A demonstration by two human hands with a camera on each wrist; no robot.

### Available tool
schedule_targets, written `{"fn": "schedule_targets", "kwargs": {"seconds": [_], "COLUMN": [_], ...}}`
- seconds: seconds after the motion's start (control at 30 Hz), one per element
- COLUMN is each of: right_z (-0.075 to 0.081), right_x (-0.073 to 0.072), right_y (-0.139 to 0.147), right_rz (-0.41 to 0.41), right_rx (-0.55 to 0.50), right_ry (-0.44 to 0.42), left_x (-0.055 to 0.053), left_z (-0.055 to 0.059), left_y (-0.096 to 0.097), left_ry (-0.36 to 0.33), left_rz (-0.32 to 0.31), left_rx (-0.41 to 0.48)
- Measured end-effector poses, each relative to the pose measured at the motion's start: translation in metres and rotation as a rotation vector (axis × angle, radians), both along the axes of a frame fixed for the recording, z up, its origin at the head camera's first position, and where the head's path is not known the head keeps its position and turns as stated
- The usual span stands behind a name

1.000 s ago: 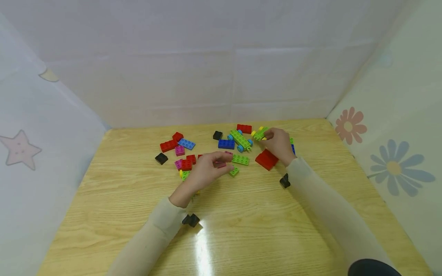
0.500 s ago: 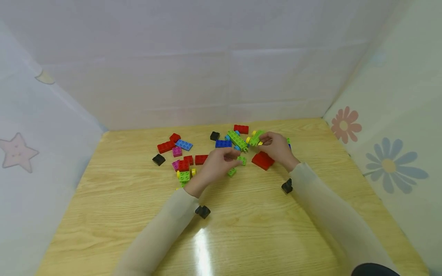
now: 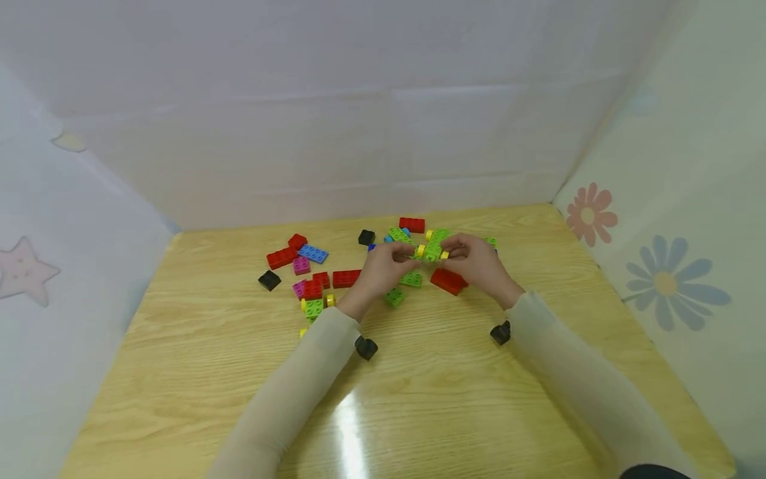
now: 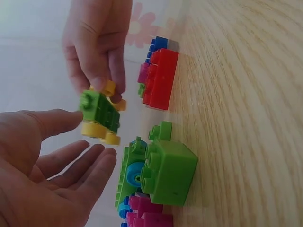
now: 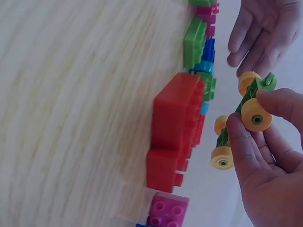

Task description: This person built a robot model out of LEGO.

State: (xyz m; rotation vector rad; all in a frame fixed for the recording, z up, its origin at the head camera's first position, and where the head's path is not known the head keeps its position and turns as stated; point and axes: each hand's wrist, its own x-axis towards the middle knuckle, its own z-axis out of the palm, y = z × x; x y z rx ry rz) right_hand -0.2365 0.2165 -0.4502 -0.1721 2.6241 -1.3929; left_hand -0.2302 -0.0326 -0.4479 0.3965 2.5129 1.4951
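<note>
A green toy car base with yellow wheels is held up off the table, pinched between the thumb and fingers of my right hand. Its wheels and coupling end show closely in the right wrist view. My left hand is at the car's other end, thumb and fingers spread apart, the thumb tip right at the car in the left wrist view. Behind the hands stands another green car base with blue wheels, partly hidden. Under the hands lie a red brick, a green brick and a flat green brick.
Left of my hands lie a red brick, a light blue plate, a pink brick, a black brick and a green piece with yellow wheels. A white sheet wall closes the table's back.
My right hand has brought the yellow-wheeled car base left and toward me, turning it. My left hand has moved right and up, toward the car. The head view has shifted slightly.
</note>
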Motion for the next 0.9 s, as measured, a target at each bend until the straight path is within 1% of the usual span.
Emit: {"fn": "schedule_targets", "kwargs": {"seconds": [0.07,0.2,0.3,0.43,0.53,0.6,0.67,0.77,0.9], "right_z": [0.004,0.012,0.017,0.021,0.023,0.025,0.024,0.023,0.019], "right_x": [0.006,0.017,0.024,0.033,0.039,0.043,0.047,0.056,0.071], "right_y": [-0.002,-0.006,-0.008,-0.014,-0.019,-0.022,-0.026,-0.031,-0.037], "right_rz": [0.021,0.054,0.081,0.128,0.163,0.181,0.197,0.232,0.277], "right_rx": [-0.006,-0.020,-0.025,-0.044,-0.072,-0.083,-0.086,-0.093,-0.103], "right_ry": [0.008,0.025,0.047,0.063,0.060,0.055,0.049,0.051,0.064], "left_x": [-0.001,0.002,0.007,0.015,0.024,0.030,0.038,0.052,0.074], "left_z": [-0.001,0.002,0.007,0.013,0.017,0.018,0.020,0.020,0.018], "left_y": [-0.001,-0.005,-0.009,-0.017,-0.024,-0.029,-0.033,-0.042,-0.053], "left_ry": [-0.006,-0.011,0.000,0.017,0.023,0.033,0.040,0.053,0.067], "left_rz": [-0.006,-0.029,-0.044,-0.068,-0.075,-0.075,-0.073,-0.069,-0.067], "left_rx": [0.003,0.015,0.010,-0.023,-0.043,-0.045,-0.046,-0.048,-0.056]}}
